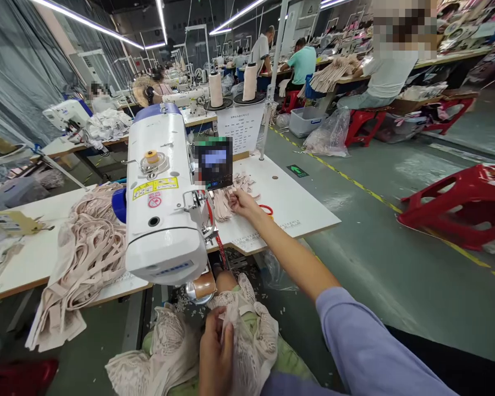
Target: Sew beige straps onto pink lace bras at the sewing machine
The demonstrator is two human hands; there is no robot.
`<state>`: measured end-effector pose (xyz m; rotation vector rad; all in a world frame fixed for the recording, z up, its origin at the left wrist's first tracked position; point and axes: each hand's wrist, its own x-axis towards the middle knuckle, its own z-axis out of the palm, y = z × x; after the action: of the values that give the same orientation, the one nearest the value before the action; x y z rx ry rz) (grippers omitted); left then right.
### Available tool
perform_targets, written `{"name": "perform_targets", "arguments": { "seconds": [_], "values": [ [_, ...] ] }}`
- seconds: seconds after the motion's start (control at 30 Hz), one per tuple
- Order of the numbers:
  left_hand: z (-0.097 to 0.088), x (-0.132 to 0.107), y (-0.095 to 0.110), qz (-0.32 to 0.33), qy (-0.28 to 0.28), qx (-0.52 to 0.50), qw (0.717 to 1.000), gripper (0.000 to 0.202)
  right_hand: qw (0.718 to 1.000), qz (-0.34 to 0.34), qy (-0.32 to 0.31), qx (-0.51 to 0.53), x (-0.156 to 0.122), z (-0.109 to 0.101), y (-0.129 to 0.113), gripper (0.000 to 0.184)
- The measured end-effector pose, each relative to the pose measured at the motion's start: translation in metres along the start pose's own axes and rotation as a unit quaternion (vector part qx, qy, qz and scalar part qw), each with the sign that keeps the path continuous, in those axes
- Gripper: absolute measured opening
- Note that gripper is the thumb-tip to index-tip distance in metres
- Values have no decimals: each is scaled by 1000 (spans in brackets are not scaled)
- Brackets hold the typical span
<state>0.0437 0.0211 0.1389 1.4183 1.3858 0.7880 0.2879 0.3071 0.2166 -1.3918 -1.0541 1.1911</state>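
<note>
Through the head camera I have the left hand [216,349] closed around a pale beige lace garment [247,355] spread over the lap, where the legs probably bear its weight and leave only a fold to pinch. I reach the right hand [244,204] to a fanned stack of narrow beige fabric strips [221,206] beside the white sewing machine with blue trim [160,165]; its fingers curl at them, but I cannot tell whether they grip any. The strips seem laid there for easy picking. A larger heap of beige straps [94,236] sits left of the machine, drooping over the edge of the smooth white tabletop [297,192]. Behind stand two cream thread cones [250,82]. Beyond, a grey-green floor [367,258] carries a red plastic stool [449,201], and co-workers [303,63] sit at further benches.
</note>
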Motion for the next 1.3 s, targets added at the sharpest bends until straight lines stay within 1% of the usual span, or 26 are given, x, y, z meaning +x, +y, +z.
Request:
{"name": "perform_targets", "arguments": {
  "seconds": [0.03,0.13,0.2,0.23,0.27,0.33,0.37,0.4,0.43,0.5,0.57,0.6,0.63,0.67,0.7,0.77,0.8,0.83,0.87,0.9,0.97,1.03,1.1,1.2,1.3],
  "values": [
    [-2,1,1,13,6,10,1000,47,999,7,-14,45,-12,-1,-1,26],
    [-10,4,11,75,4,43,996,35,985,30,-57,162,-62,-1,3,32],
    [-15,6,24,100,8,62,993,31,971,39,-81,222,-104,8,10,30],
    [-17,7,31,104,9,65,992,31,958,47,-96,268,-126,16,14,27],
    [-19,8,38,107,4,64,992,31,937,59,-113,325,-148,24,18,24],
    [-21,10,51,116,-24,64,991,31,875,97,-142,453,-187,42,25,16],
    [-21,10,57,121,-42,70,989,29,847,113,-146,499,-204,48,28,12],
    [-20,10,61,124,-58,77,988,27,834,125,-143,518,-218,53,31,10],
    [-19,10,64,122,-68,84,987,28,841,130,-141,506,-229,55,35,12],
    [-17,8,70,106,-78,80,988,35,881,125,-167,423,-243,51,41,21],
    [-16,7,75,87,-87,56,991,36,927,104,-215,287,-247,39,45,30],
    [-17,7,77,87,-95,45,991,34,945,86,-230,214,-245,32,46,32],
    [-18,7,79,97,-98,39,990,32,960,62,-228,148,-241,26,46,32],
    [-21,9,80,118,-94,41,988,30,972,39,-211,98,-236,21,46,32],
    [-24,11,80,148,-77,55,984,27,980,22,-185,67,-230,18,45,33],
    [-34,17,77,215,-15,120,969,28,988,18,-143,56,-215,17,44,36],
    [-39,20,74,243,27,166,955,30,989,25,-135,61,-208,19,43,38],
    [-44,23,71,263,66,213,939,32,987,35,-141,64,-201,22,42,38],
    [-49,26,68,271,97,256,923,33,985,41,-158,63,-195,26,41,38],
    [-53,28,65,266,121,289,912,33,981,42,-180,59,-190,30,40,37],
    [-58,29,62,232,143,326,905,32,975,33,-217,47,-183,38,37,34],
    [-61,29,63,194,132,338,911,33,974,13,-224,40,-178,44,34,29],
    [-65,30,63,174,99,327,924,34,978,-15,-209,13,-175,49,32,23],
    [-76,32,59,143,30,272,951,36,979,-85,-164,-90,-169,55,28,16],
    [-86,36,53,115,-36,236,964,41,961,-159,-115,-192,-162,62,26,11]
  ]
}}
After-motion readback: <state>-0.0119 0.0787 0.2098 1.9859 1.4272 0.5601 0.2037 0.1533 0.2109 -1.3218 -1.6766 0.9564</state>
